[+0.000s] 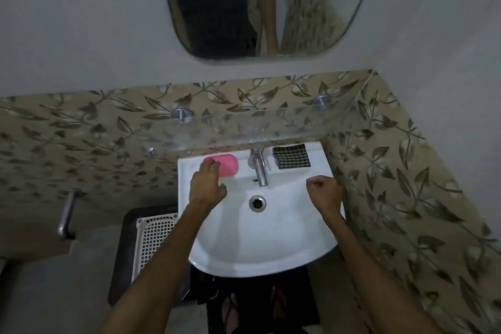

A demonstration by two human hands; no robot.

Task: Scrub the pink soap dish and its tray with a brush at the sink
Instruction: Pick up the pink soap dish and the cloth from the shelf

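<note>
The pink soap dish (227,164) lies on the back ledge of the white sink (260,247), left of the tap (259,168). My left hand (206,184) reaches toward it with fingers spread; its fingertips overlap the dish's left end, and I cannot tell whether they touch it. Over the right rim of the basin my right hand (324,191) is curled into a loose fist with nothing visible in it. No brush is in sight. The dish's tray cannot be told apart from the dish.
A black-and-white checked pad (291,156) rests on the ledge right of the tap. A glass shelf (244,127) hangs just above the ledge, a mirror (257,5) higher up. A white perforated basket (153,238) stands on the floor at the left.
</note>
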